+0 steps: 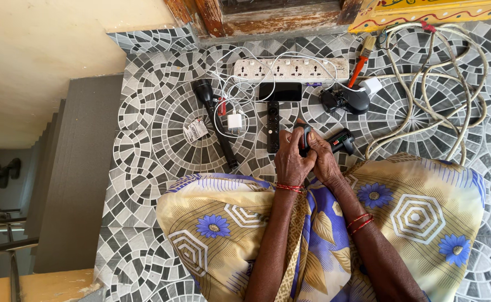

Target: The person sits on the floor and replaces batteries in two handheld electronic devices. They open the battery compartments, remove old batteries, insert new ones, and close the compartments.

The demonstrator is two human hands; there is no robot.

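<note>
A small black device (304, 136) is clasped between the left hand (291, 160) and right hand (322, 158), above the lap. Just beyond it on the tiled floor (145, 168) are laid a remote control (273, 126), a phone (280, 91), a power strip (290, 69), a black torch (214, 116), a white charger (235, 121) and coiled cable (441, 84).

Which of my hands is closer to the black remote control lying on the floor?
Left. Your left hand sits just right of the black remote control, almost beside its lower end. Your right hand is farther right, and both hands grip a small black device.
</note>
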